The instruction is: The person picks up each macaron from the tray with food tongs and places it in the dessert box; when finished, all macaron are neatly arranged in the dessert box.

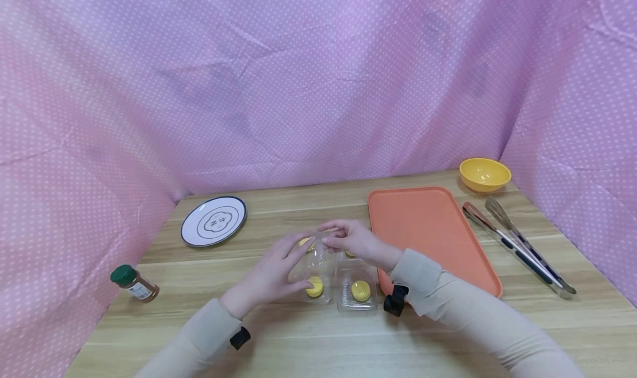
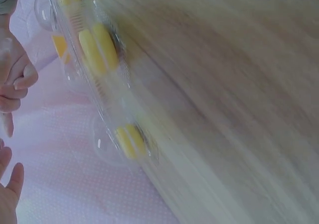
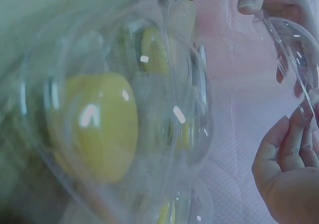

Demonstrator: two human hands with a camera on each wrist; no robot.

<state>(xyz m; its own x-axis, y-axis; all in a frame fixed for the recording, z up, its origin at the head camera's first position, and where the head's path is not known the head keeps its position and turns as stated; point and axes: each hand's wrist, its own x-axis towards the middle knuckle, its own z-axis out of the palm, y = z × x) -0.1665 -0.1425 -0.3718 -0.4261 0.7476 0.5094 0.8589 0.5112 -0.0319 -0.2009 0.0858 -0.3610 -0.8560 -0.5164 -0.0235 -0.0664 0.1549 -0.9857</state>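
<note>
Between my hands is a clear plastic lid (image 1: 318,261), its domed side plain in the right wrist view (image 3: 299,55). With thumb and fingers spread across it, my left hand (image 1: 271,267) holds its left side. My right hand (image 1: 359,241) pinches its far right edge with bent fingers. Around and below it, yellow macarons (image 1: 360,290) sit in clear plastic boxes on the table. One macaron (image 1: 314,287) is by my left thumb; another (image 1: 307,243) is partly covered by my left fingers. In the left wrist view, macarons (image 2: 98,50) show a pale filling.
An orange tray (image 1: 423,223) lies right of the boxes, beneath my right forearm. Beyond it are metal tongs (image 1: 522,251) and a yellow bowl (image 1: 485,174). A white plate (image 1: 214,221) and a green-capped spice jar (image 1: 134,283) are on the left. Pink dotted cloth (image 1: 318,90) surrounds the table.
</note>
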